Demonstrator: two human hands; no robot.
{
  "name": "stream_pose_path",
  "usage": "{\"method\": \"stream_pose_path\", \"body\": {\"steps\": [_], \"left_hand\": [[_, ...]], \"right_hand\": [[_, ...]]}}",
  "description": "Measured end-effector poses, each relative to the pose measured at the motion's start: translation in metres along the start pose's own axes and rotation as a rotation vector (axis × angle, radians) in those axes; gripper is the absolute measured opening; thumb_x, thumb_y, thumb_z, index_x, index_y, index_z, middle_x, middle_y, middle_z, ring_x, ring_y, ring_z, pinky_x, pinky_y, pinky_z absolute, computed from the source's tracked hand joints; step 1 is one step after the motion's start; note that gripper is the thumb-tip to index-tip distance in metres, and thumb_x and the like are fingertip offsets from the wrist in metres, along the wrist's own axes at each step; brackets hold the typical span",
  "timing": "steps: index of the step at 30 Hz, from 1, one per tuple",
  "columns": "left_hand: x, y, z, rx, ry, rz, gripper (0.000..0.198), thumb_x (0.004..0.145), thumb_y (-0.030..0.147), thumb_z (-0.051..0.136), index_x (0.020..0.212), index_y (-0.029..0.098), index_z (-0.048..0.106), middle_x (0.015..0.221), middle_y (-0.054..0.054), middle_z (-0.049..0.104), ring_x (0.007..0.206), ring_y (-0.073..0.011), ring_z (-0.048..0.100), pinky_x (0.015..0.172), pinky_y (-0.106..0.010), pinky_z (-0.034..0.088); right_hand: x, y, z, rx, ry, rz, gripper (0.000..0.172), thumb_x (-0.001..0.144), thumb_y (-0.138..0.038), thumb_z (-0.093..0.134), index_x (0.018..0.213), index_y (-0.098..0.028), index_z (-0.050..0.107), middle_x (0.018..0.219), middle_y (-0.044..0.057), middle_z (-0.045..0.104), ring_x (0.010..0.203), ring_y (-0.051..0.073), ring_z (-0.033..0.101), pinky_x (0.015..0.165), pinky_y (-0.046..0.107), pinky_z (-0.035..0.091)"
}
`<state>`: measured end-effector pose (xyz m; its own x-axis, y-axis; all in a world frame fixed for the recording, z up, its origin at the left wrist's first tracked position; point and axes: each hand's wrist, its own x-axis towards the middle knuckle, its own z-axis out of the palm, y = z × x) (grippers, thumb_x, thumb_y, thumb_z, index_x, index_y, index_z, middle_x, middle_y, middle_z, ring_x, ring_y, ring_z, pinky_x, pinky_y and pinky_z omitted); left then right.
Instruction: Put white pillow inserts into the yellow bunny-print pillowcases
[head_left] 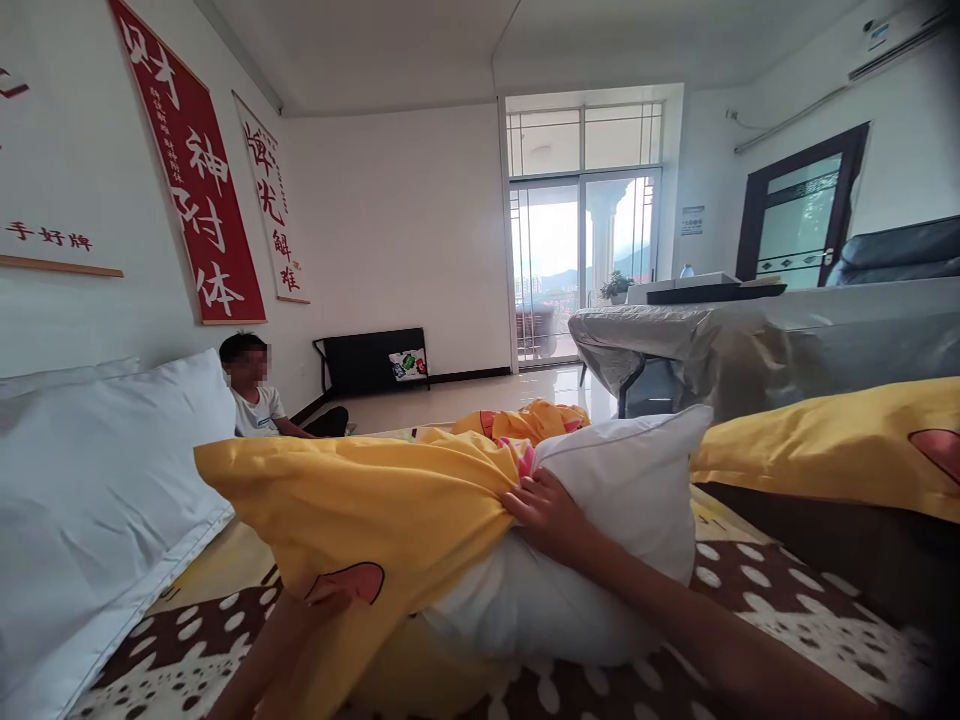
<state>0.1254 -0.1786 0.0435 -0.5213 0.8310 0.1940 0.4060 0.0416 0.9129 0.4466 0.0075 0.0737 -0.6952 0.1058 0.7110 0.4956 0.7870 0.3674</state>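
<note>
A white pillow [622, 480] lies in front of me, partly inside a yellow pillowcase [390, 490] with a red printed patch. My right hand [551, 515] has its fingers closed on the gathered edge of the pillowcase, against the pillow. At the lower left my left hand [330, 608] grips the pillowcase near the red patch; folds of the cloth partly hide its fingers. The right part of the pillow sticks out bare, and its underside also shows below the yellow cloth.
White pillows [112, 450] are stacked at the left. More yellow fabric [536, 420] lies behind, and a yellow pillow [840, 440] is at the right. A patterned brown blanket [772, 600] lies beneath. A person [259, 405] sits beyond; a plastic-covered table [660, 325] stands at the back right.
</note>
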Motion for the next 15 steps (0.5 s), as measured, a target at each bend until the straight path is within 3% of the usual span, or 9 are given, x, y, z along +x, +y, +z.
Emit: {"method": "stream_pose_path", "body": {"steps": [2,4,7,11,13,15], "left_hand": [[-0.006,0.017,0.010,-0.073,0.086,0.075,0.047,0.064,0.048,0.068,0.101,0.019,0.065,0.108,-0.011,0.070,0.113,-0.0311,0.059,0.090,-0.036,0.051],[-0.009,0.040,0.009,-0.108,0.182,0.100,0.053,0.064,0.053,0.067,0.103,0.017,0.065,0.113,-0.013,0.069,0.117,-0.0325,0.057,0.087,-0.036,0.053],[-0.007,0.075,-0.004,-0.111,0.305,0.027,0.056,0.056,0.061,0.065,0.085,0.013,0.067,0.089,-0.014,0.072,0.097,-0.0369,0.063,0.065,-0.036,0.054],[-0.005,0.111,-0.023,-0.118,0.556,0.040,0.051,0.053,0.060,0.061,0.076,0.015,0.064,0.074,-0.009,0.069,0.088,-0.0327,0.062,0.052,-0.029,0.048],[-0.003,0.118,-0.032,-0.103,0.602,0.043,0.046,0.052,0.058,0.063,0.073,0.016,0.062,0.070,-0.007,0.067,0.082,-0.0293,0.060,0.049,-0.027,0.044],[0.001,0.118,-0.040,-0.034,0.577,0.049,0.043,0.053,0.057,0.064,0.069,0.017,0.061,0.064,-0.005,0.064,0.073,-0.0262,0.058,0.046,-0.027,0.040]], "right_hand": [[0.008,0.001,-0.013,-0.062,0.016,0.033,0.023,0.084,-0.007,0.043,0.075,-0.021,0.059,0.065,0.001,0.064,0.068,0.017,0.055,0.074,0.031,0.032],[0.021,0.009,-0.033,-0.133,0.062,0.110,0.023,0.081,-0.007,0.044,0.069,-0.021,0.058,0.062,0.000,0.064,0.066,0.016,0.055,0.073,0.031,0.030],[0.042,0.029,-0.069,-0.248,0.129,0.272,0.024,0.077,-0.008,0.042,0.062,-0.021,0.056,0.059,0.000,0.063,0.063,0.015,0.052,0.068,0.030,0.026],[0.069,0.046,-0.115,-0.373,0.132,0.446,0.018,0.069,-0.011,0.044,0.060,-0.020,0.057,0.055,0.002,0.060,0.059,0.015,0.049,0.065,0.032,0.021],[0.079,0.047,-0.131,-0.386,0.073,0.482,0.014,0.067,-0.012,0.047,0.064,-0.019,0.059,0.058,0.003,0.061,0.062,0.016,0.051,0.067,0.032,0.022],[0.085,0.045,-0.137,-0.352,-0.045,0.489,0.013,0.065,-0.015,0.050,0.070,-0.019,0.061,0.064,0.003,0.064,0.065,0.017,0.054,0.069,0.032,0.024]]}}
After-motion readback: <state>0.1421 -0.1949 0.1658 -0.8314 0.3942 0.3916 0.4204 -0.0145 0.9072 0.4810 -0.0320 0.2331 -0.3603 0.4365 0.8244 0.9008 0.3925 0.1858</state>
